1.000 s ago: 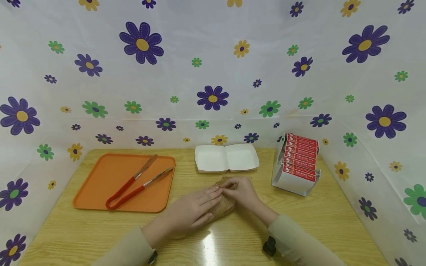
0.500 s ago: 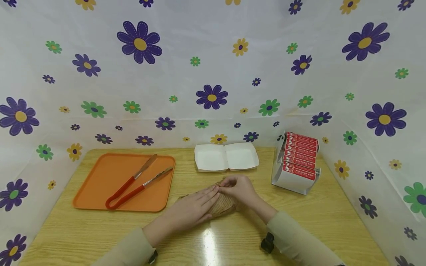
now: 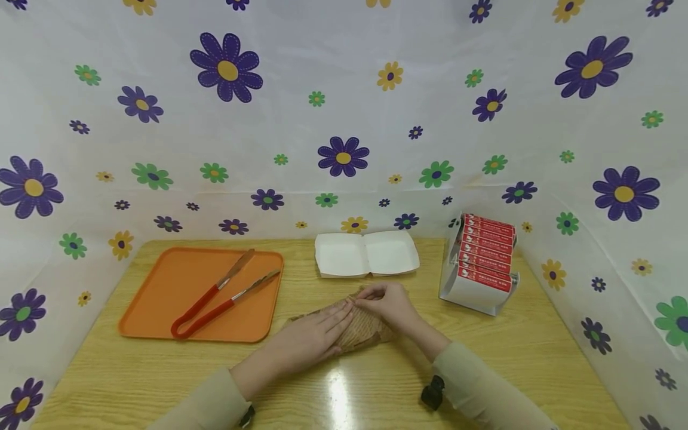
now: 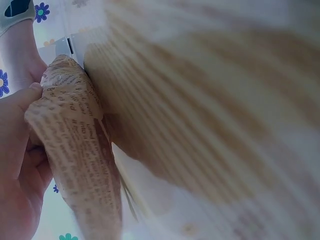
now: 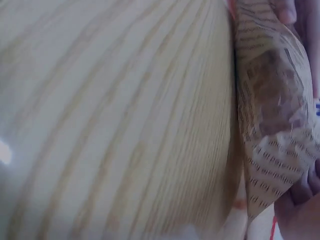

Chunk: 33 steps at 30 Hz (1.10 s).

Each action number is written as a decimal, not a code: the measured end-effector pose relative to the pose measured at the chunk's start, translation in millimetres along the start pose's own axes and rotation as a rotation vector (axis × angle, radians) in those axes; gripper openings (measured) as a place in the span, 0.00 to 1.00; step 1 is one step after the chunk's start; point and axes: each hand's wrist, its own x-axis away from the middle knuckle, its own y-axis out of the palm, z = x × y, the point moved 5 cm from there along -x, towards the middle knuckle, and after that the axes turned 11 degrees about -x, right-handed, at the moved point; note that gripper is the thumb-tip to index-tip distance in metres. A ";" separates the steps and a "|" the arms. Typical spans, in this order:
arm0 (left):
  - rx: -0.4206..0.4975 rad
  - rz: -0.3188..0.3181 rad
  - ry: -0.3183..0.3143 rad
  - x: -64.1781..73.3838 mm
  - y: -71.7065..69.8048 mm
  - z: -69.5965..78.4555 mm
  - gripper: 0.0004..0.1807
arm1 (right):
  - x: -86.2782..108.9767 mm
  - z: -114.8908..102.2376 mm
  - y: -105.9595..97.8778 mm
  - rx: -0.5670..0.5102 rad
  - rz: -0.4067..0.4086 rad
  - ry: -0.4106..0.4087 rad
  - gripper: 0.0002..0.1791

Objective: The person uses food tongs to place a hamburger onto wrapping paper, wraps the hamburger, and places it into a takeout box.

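A brown wrapping paper [image 3: 361, 332] with printed text lies folded into a packet on the table in front of me. My left hand [image 3: 303, 339] rests across its left part with fingers stretched out. In the head view, my right hand [image 3: 391, 307] pinches the paper's far edge between thumb and curled fingers, close to the left fingertips. From the left wrist, the paper packet [image 4: 82, 145] appears raised and bulging beside the left hand [image 4: 20, 160]. A darker patch shows on the packet [image 5: 272, 95] in the right wrist view. What the paper encloses is hidden.
An orange tray [image 3: 156, 298] at left carries red-handled tongs [image 3: 215, 298]. An opened white paper box [image 3: 340, 257] stands at the back centre. To the right is a holder [image 3: 475, 301] with several red-and-white packets [image 3: 486, 254]. A flowered white sheet [image 3: 290, 71] encloses the table.
The left hand has shifted slightly left, and paper now shows beyond its upper side. More paper is visible beneath the right hand too. Both hands stay close together at the far edge.
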 end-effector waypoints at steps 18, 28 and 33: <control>-0.011 -0.039 -0.037 0.1 6.4 2.2 0.38 | 18.3 3.9 -22.2 0.001 0.256 0.045 0.08; 0.008 -0.031 -0.039 0.5 8.2 1.3 0.39 | 34.3 18.3 -59.3 -0.096 0.373 0.047 0.14; 0.046 -0.014 -0.039 0.2 8.2 -0.6 0.39 | 37.5 29.7 -70.5 -0.109 0.440 0.087 0.15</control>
